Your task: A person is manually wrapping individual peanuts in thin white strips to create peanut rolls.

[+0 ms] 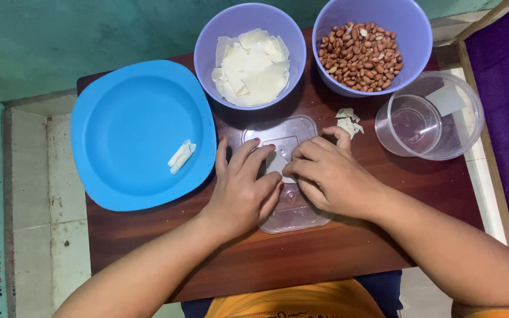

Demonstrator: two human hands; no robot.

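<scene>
On dark wood, both hands pinch a small white wrapper (pixel 276 162), flat.

Home setting: low wooden table (pixel 301 259), plastic bowls (pixel 407 23) (food inside), tiled floor (pixel 36 194).

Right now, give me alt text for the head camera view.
Both hands, left hand and right hand, fold a white wrapper on a clear lid. Behind: blue plate with one roll, wrapper bowl, peanut bowl.
</scene>
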